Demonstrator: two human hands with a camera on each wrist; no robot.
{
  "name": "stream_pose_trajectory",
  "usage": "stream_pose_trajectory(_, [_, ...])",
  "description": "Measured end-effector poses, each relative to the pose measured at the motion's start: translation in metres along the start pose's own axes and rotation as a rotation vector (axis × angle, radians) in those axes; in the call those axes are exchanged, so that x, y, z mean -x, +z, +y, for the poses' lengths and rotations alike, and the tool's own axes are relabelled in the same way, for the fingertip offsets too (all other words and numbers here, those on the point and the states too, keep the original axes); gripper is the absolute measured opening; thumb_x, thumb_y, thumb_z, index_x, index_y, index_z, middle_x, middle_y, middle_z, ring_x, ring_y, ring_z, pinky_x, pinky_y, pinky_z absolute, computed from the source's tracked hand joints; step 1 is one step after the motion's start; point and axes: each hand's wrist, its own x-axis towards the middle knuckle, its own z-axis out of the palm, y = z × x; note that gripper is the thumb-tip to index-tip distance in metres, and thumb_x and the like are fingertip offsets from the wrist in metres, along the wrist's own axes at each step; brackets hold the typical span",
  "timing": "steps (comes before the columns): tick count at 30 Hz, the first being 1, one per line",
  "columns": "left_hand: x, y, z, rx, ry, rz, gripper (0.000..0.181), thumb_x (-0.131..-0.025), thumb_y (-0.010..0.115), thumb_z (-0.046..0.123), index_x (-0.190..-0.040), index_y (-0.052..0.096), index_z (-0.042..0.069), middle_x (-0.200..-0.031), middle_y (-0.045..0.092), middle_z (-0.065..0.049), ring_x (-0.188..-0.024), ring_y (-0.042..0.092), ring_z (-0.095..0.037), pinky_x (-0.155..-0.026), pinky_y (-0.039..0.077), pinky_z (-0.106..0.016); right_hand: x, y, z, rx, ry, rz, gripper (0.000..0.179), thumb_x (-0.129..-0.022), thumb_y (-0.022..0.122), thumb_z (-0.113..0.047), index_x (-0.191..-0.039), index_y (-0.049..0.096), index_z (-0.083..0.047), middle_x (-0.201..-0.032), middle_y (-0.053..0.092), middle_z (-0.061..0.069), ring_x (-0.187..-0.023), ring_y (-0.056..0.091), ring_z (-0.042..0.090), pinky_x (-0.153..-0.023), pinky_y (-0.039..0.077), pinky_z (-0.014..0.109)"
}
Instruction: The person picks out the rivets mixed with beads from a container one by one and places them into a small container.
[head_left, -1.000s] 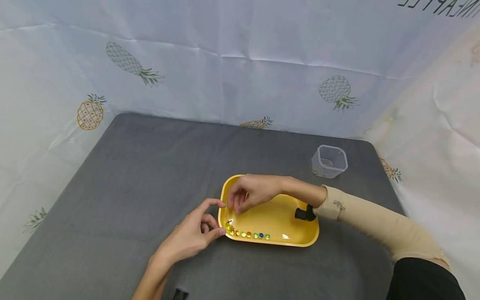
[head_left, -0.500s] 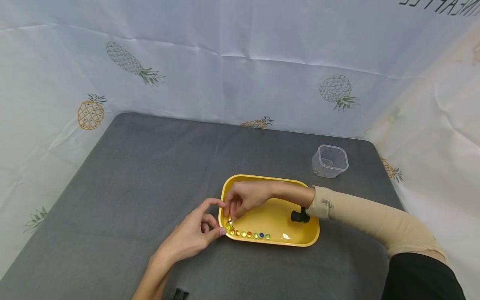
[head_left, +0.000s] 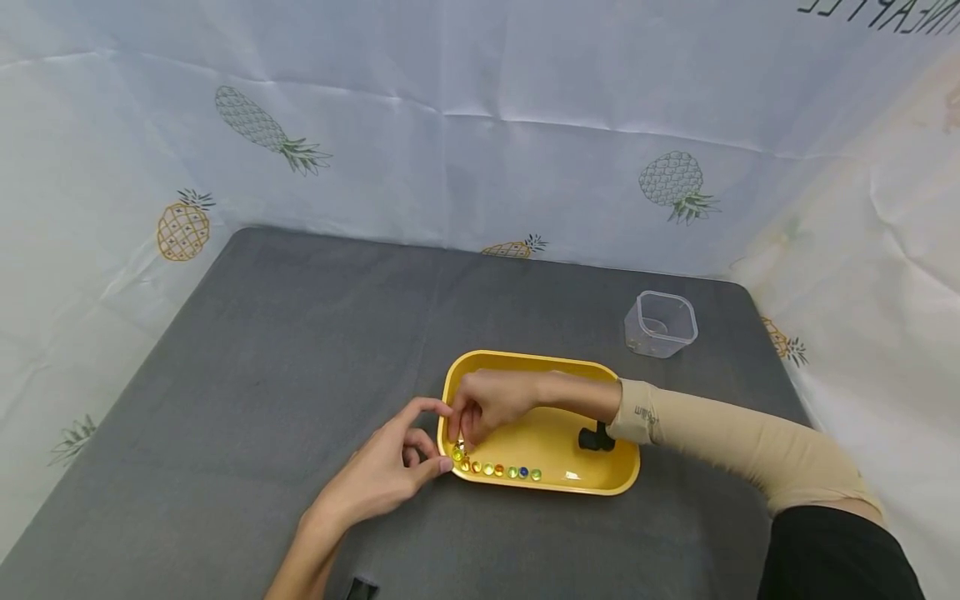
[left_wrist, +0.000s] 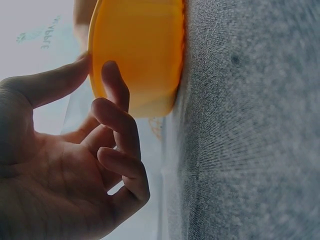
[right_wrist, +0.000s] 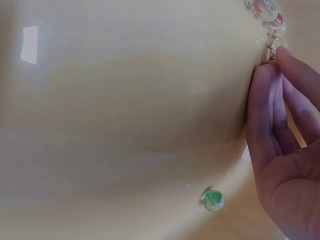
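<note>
Several glass marbles (head_left: 488, 469) lie in a row along the near side of a yellow tray (head_left: 555, 429). My left hand (head_left: 384, 467) holds the tray's left end, thumb and index finger at its rim (left_wrist: 91, 30) and the other fingers curled. Inside the tray, my right hand (head_left: 495, 404) reaches down to the left end of the row. Its fingertips pinch a small shiny gold-edged piece (right_wrist: 270, 47), partly hidden by the fingers. A lone clear marble with green inside (right_wrist: 214, 200) sits apart from the row; the right arm hides it in the head view.
A clear plastic tub (head_left: 660, 325) stands on the grey table (head_left: 322, 333), behind the tray and to its right. Black wrist-camera mount (head_left: 597, 437) hangs under the right wrist, over the tray. Pineapple-print cloth (head_left: 465, 167) rises behind the table.
My right hand has moved down and slightly left inside the tray, to the left end of the marble row, its fingertips coming together there. My left hand and the tray stay put.
</note>
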Motion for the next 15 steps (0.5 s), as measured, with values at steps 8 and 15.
stream_pose_trajectory(8, [-0.0006,0.0006,-0.0008,0.013,0.005,-0.007,0.053,-0.100,0.079,0.021,-0.146,0.052,0.021,-0.085,0.073,0.000,-0.063,0.054,-0.006,-0.060,0.045,-0.025,-0.0002,0.0047,0.0003,0.055,0.018,0.040,0.009,-0.092,0.085,-0.005,-0.102,0.085,-0.006,-0.085,0.080,0.001,-0.071,0.063,-0.005,-0.072,0.056,0.016])
stream_pose_trajectory(15, [-0.0004,0.0008,-0.0016,0.013,0.009,-0.009,0.053,-0.100,0.079,0.022,-0.146,0.052,0.021,-0.085,0.072,0.001,-0.063,0.054,-0.006,-0.060,0.045,-0.024,0.0009,0.0092,-0.0015,0.070,0.039,0.064,0.010,-0.090,0.089,-0.010,-0.098,0.084,-0.008,-0.081,0.078,-0.002,-0.068,0.062,-0.005,-0.070,0.056,0.015])
